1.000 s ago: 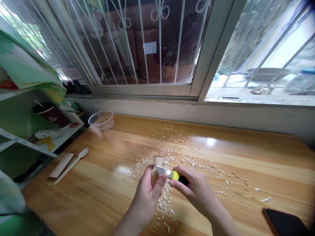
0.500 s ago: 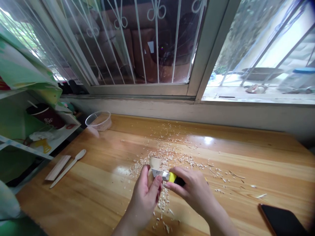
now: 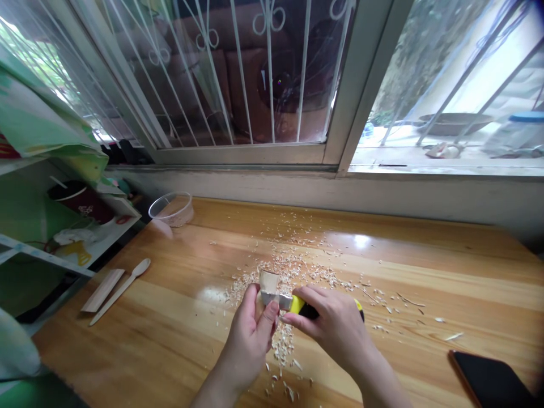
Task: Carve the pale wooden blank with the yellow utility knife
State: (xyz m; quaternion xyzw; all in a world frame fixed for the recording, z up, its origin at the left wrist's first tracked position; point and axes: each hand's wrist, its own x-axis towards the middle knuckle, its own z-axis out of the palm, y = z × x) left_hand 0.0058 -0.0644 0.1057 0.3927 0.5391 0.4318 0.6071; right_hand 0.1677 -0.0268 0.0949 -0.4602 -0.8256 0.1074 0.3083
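My left hand point(image 3: 253, 334) is closed around a pale piece of wood point(image 3: 269, 281), whose wider end sticks up beyond my fingers. Its lower part is hidden in my palm. My right hand point(image 3: 334, 320) grips a utility knife point(image 3: 297, 304) with a yellow and black handle. The knife's metal blade lies across the wood, close to my left thumb. Wood shavings point(image 3: 284, 343) are scattered on the table below and beyond both hands.
A wooden spoon point(image 3: 123, 289) and a flat wood strip point(image 3: 103, 290) lie at the left. A clear plastic bowl point(image 3: 172, 211) stands at the back left of the wooden table point(image 3: 178, 351). A phone point(image 3: 488, 378) lies at the right. A shelf holds a dark cup point(image 3: 80, 201).
The knife blade has tilted slightly and shifted a little left against the wood. More of the handle's yellow end shows behind my right hand. The left hand keeps its hold.
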